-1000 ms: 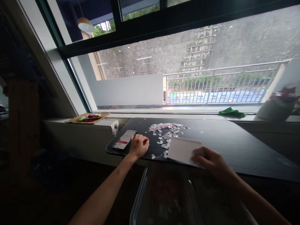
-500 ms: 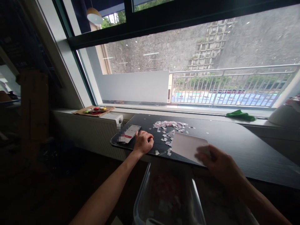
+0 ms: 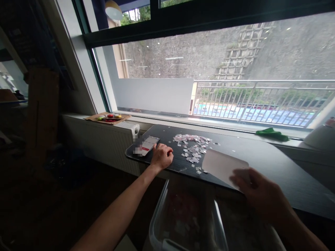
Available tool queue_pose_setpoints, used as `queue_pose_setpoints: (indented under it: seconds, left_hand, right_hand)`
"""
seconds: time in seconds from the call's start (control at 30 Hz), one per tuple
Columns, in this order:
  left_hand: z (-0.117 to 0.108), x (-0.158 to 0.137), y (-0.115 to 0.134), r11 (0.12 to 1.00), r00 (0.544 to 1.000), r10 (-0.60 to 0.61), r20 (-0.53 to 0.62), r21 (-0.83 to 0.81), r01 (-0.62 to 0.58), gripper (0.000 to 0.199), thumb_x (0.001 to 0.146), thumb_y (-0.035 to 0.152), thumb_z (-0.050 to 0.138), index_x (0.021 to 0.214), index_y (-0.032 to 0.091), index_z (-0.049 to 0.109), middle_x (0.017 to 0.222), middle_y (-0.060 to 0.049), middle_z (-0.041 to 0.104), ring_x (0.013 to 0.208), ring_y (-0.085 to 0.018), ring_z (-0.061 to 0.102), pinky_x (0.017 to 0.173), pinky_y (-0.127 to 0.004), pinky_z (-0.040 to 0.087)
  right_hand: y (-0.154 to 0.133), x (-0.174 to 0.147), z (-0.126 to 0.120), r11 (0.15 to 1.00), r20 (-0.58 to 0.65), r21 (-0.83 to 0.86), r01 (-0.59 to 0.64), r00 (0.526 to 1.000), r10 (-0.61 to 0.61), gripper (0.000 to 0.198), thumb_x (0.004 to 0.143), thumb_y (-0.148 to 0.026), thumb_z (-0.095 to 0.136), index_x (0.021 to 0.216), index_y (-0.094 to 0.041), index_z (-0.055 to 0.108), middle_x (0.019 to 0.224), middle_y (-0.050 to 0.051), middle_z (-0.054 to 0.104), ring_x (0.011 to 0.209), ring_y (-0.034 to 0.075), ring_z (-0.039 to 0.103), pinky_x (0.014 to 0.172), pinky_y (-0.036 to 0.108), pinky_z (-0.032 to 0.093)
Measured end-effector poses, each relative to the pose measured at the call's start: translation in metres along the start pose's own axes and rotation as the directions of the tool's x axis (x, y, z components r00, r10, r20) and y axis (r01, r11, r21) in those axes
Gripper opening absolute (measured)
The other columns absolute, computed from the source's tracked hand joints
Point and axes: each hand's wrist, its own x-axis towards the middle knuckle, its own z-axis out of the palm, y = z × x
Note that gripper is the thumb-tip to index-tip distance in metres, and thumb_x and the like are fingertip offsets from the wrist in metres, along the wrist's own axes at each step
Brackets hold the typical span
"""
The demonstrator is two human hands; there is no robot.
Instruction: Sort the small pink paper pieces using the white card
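1. Two bare hands reached over a black table (image 3: 264, 170); the right hand (image 3: 259, 188), slightly blurred, gripped a white card (image 3: 223, 165) by its right end, thumb and fingers closed on it.
2. Many small pale paper scraps (image 3: 193, 138) lay on the table to the left of the card, heaped toward the window side and strung out in a looser trail toward the near edge. A few of them were just beside the card's left end; whether they touched it could not be told.
3. The left hand (image 3: 162, 157) was curled into a loose fist near the table's near edge, between the scraps and a phone (image 3: 148, 146), its knuckles close beside the phone.
4. Below the near edge, between the forearms, stood a clear plastic box (image 3: 156, 219), with more pale pieces dimly visible inside.
5. Beyond the table, a green cloth (image 3: 272, 134) lay on the window sill (image 3: 235, 129), to the right.
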Motion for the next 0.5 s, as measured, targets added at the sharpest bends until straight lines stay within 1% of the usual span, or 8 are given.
queue_pose_setpoints:
  seconds: [0.1, 0.17, 0.27, 0.33, 0.43, 0.5]
  left_hand:
    - [-0.0014, -0.0001, 0.001, 1.0, 1.0, -0.002, 0.005, 0.001, 0.002, 0.016, 0.073, 0.018, 0.051, 0.071, 0.022, 0.066, 0.081, -0.003, 0.068, 0.095, -0.023, 0.056, 0.105, -0.053, 0.024]
    - [-0.0025, 0.0001, 0.0013, 1.0, 1.0, -0.002, 0.008, 0.002, 0.002, 0.016, 0.073, 0.018, 0.051, 0.071, 0.022, 0.066, 0.081, -0.003, 0.068, 0.095, -0.023, 0.056, 0.105, -0.052, 0.024]
    - [-0.0032, 0.0002, 0.0009, 1.0, 1.0, 0.005, 0.009, 0.01, -0.005, 0.017, 0.073, 0.018, 0.05, 0.071, 0.022, 0.067, 0.082, -0.004, 0.068, 0.095, -0.023, 0.057, 0.105, -0.052, 0.025]
    - [-0.0029, 0.0, 0.0002, 1.0, 1.0, 0.011, 0.008, 0.015, -0.011, 0.017, 0.073, 0.019, 0.05, 0.071, 0.022, 0.066, 0.083, -0.003, 0.068, 0.095, -0.023, 0.056, 0.105, -0.052, 0.024]
    - [-0.0019, -0.0004, -0.0007, 1.0, 1.0, 0.017, -0.003, 0.017, -0.017, 0.017, 0.073, 0.019, 0.05, 0.071, 0.023, 0.066, 0.083, -0.003, 0.069, 0.097, -0.023, 0.056, 0.105, -0.051, 0.023]
    - [-0.0015, -0.0007, -0.0009, 1.0, 1.0, 0.02, -0.007, 0.014, -0.02, 0.016, 0.073, 0.019, 0.05, 0.072, 0.023, 0.065, 0.082, -0.003, 0.068, 0.097, -0.023, 0.056, 0.106, -0.051, 0.023]
  right_hand:
    - [-0.0011, -0.0042, -0.0011, 1.0, 0.018, 0.026, 0.018, 1.0, -0.019, 0.029, 0.071, -0.046, 0.055, 0.085, -0.022, 0.067, 0.068, 0.002, 0.072, 0.061, 0.019, 0.066, 0.052, 0.026, 0.048]
    - [-0.001, -0.0064, -0.0008, 0.999, 0.028, 0.012, 0.034, 0.999, -0.034, 0.028, 0.073, -0.045, 0.055, 0.085, -0.022, 0.067, 0.067, 0.002, 0.071, 0.06, 0.019, 0.066, 0.052, 0.025, 0.047]
    - [0.0023, -0.0082, -0.004, 0.999, -0.025, -0.039, 0.022, 0.999, -0.023, 0.028, 0.072, -0.044, 0.056, 0.085, -0.022, 0.067, 0.06, 0.001, 0.068, 0.054, 0.018, 0.064, 0.049, 0.025, 0.046]
    - [0.0024, -0.0082, -0.0052, 1.0, -0.051, -0.015, 0.026, 0.998, -0.026, 0.029, 0.073, -0.044, 0.055, 0.086, -0.021, 0.067, 0.062, 0.002, 0.069, 0.055, 0.018, 0.064, 0.049, 0.025, 0.047]
    - [-0.0019, -0.0066, -0.0013, 0.994, 0.01, 0.087, 0.072, 0.997, -0.073, 0.029, 0.075, -0.043, 0.053, 0.088, -0.021, 0.067, 0.073, 0.004, 0.073, 0.064, 0.019, 0.067, 0.055, 0.025, 0.05]
    - [-0.0035, -0.0053, 0.001, 0.993, 0.053, 0.093, 0.079, 0.995, -0.084, 0.029, 0.075, -0.043, 0.052, 0.088, -0.021, 0.067, 0.077, 0.004, 0.073, 0.065, 0.019, 0.067, 0.056, 0.026, 0.05]
